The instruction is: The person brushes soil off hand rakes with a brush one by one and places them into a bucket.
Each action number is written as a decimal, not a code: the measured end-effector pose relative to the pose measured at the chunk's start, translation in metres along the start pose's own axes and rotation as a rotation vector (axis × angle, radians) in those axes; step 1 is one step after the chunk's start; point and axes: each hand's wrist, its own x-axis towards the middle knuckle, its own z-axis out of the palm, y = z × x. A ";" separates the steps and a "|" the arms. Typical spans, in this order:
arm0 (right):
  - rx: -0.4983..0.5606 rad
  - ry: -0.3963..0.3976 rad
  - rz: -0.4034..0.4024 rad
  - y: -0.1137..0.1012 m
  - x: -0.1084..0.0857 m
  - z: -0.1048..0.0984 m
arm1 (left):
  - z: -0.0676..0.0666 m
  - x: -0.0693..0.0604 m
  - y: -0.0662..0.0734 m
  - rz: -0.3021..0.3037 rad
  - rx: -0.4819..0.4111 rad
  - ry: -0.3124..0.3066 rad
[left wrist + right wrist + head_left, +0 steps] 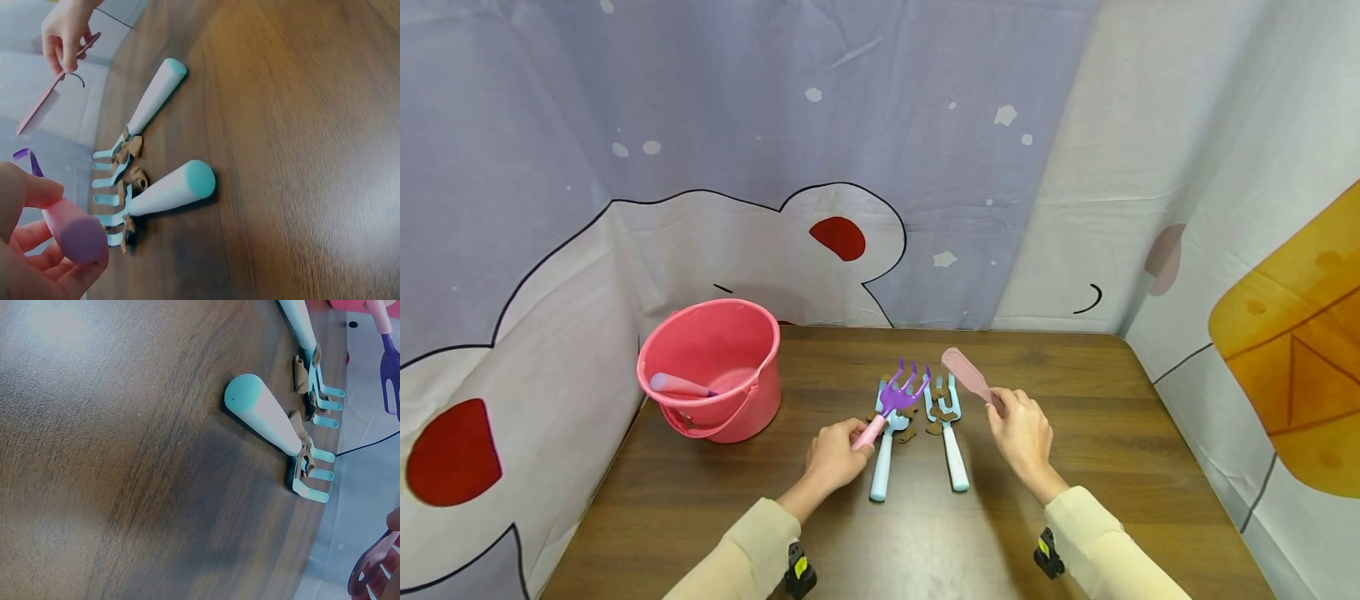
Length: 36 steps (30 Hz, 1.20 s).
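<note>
My left hand (838, 454) grips the pink handle of a small rake (895, 397) with purple tines, held above the table over a blue rake (883, 458). A second blue rake (953, 454) lies to the right of the first, tines pointing away from me. Brown, crumpled-looking bits (134, 147) lie on and around the tines of both blue rakes. To their right, my right hand (1025, 429) holds a flat pink brush-like tool (966, 371) by its narrow end, raised off the table. Its underside is unclear.
A pink bucket (763, 412) stands at the left of the wooden table (1075, 375). Inside it leans a tool with a pink and lilac handle (677, 384). Printed curtains (940, 167) hang behind the table and along both sides.
</note>
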 end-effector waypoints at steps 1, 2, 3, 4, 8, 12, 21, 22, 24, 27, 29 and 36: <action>0.005 0.001 0.005 0.000 0.000 0.000 | 0.000 0.001 0.000 -0.003 -0.029 -0.001; 0.008 0.004 0.008 0.000 0.000 0.000 | 0.000 0.001 0.000 -0.009 -0.057 -0.006; 0.012 0.006 0.013 -0.001 0.000 0.000 | 0.000 0.002 0.000 -0.013 -0.088 -0.013; 0.015 0.008 0.016 -0.001 0.000 0.000 | 0.000 0.002 0.000 -0.022 -0.117 -0.021; 0.024 0.003 0.030 -0.002 0.000 0.000 | 0.001 0.004 0.001 -0.071 -0.254 -0.066; 0.034 0.002 0.034 -0.004 0.000 0.001 | 0.003 0.005 0.003 -0.145 -0.400 -0.105; 0.065 -0.001 0.013 -0.008 -0.002 0.004 | 0.010 0.006 0.006 -0.280 -0.749 -0.226; 0.068 -0.001 0.005 -0.009 -0.003 0.005 | 0.011 0.005 0.006 -0.293 -0.794 -0.241; 0.080 0.005 -0.017 -0.011 -0.004 0.006 | 0.013 0.005 0.007 -0.314 -0.877 -0.267; 0.098 0.005 -0.047 -0.014 -0.005 0.007 | 0.015 0.004 0.008 -0.336 -0.997 -0.299; 0.117 0.002 -0.065 -0.016 -0.006 0.008 | 0.017 0.003 0.009 -0.341 -1.064 -0.315; 0.181 -0.016 -0.131 -0.027 -0.007 0.008 | 0.021 0.001 0.009 -0.352 -1.237 -0.380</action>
